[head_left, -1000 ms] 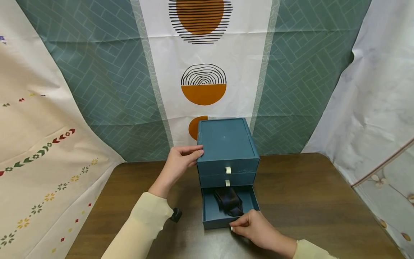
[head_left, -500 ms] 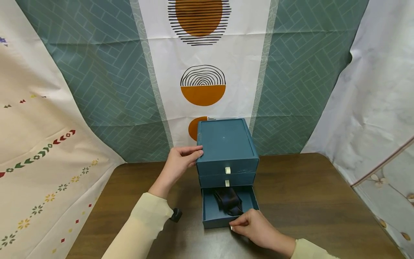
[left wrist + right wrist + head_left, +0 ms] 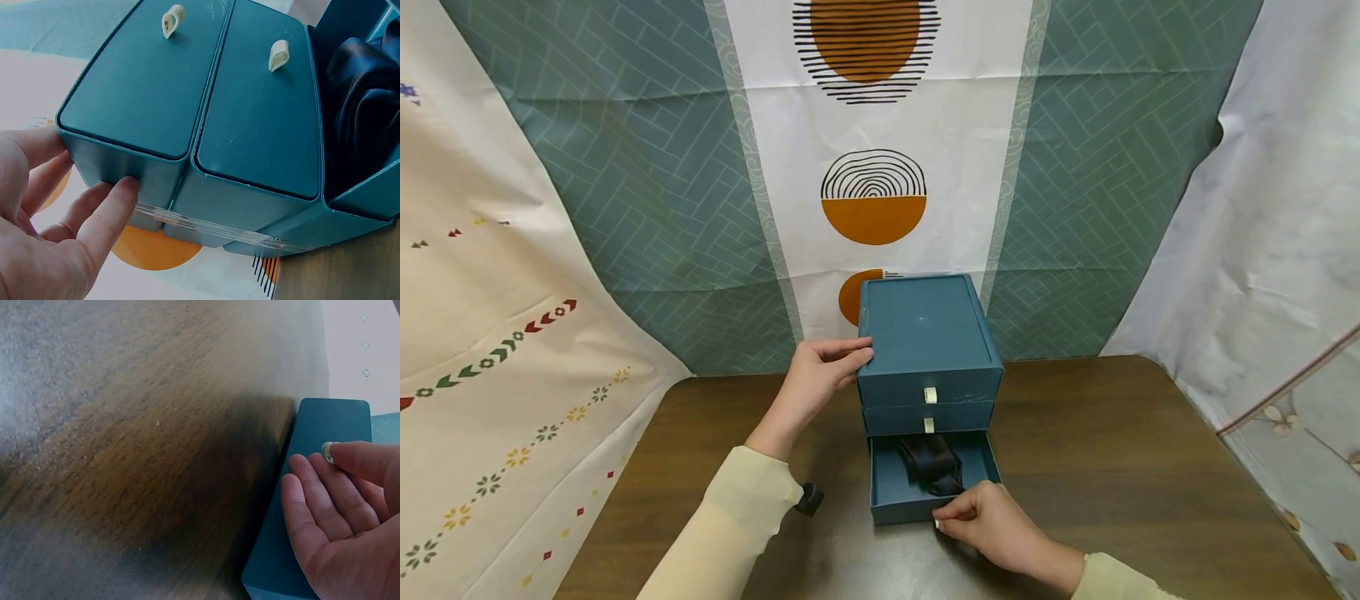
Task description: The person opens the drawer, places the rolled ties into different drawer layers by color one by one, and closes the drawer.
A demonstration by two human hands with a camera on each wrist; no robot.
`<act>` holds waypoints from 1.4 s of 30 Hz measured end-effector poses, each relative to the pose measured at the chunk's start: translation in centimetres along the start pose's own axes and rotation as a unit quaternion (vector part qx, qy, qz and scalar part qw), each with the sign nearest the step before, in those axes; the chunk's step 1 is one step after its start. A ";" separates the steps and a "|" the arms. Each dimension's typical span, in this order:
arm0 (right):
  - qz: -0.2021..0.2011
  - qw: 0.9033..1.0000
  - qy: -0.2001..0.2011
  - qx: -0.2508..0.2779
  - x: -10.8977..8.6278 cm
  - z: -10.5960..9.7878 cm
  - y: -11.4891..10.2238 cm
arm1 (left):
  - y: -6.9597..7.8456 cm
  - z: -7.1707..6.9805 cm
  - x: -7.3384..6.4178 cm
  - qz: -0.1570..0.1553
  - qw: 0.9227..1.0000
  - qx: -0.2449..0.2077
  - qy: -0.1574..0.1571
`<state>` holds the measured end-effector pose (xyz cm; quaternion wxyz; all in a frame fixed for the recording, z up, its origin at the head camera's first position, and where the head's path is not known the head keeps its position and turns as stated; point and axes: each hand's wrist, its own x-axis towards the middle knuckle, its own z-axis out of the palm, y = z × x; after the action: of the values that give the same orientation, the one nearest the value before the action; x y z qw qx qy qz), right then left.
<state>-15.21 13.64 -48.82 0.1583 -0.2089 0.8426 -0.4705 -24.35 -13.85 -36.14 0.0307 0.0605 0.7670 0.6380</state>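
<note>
A teal set of small drawers stands on the table, its lowest drawer pulled out. A dark, shiny folded necktie lies in that drawer and also appears in the left wrist view as a navy bundle. My left hand rests on the unit's upper left edge, fingertips against its side. With thumb and forefinger my right hand pinches the pale pull tab on the open drawer's front; the other fingers lie loosely along that front.
Two upper drawers are closed, each with a cream pull tab. Clear tape crosses the unit's side. A patterned cloth hangs behind the brown table. A black object sits by the left sleeve.
The lowest drawer has slid slightly inward, with the right hand still pinching its tab. The left hand keeps its place on the unit.
</note>
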 end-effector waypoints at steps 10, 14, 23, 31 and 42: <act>-0.005 1.000 0.003 -0.006 0.5 -0.2 0.1 | -0.1 0.0 0.0 0.002 1.000 0.002 0.000; -0.001 1.000 0.003 -0.005 0.7 -0.2 0.2 | -0.1 0.0 0.0 0.000 1.000 0.000 0.003; -0.002 1.000 0.004 -0.007 1.3 -0.5 0.2 | -0.1 0.0 0.1 0.001 1.000 -0.002 -0.002; -0.001 1.000 0.004 -0.011 1.6 -0.7 0.3 | -0.1 0.0 0.2 0.002 1.000 -0.003 0.001; -0.001 1.000 0.006 -0.009 2.0 -0.8 0.4 | 0.2 0.0 0.0 -0.002 1.000 -0.003 -0.003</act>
<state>-17.37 13.36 -48.90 0.1513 -0.2081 0.8475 -0.4643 -24.37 -13.80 -35.97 0.0348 0.0611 0.7650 0.6402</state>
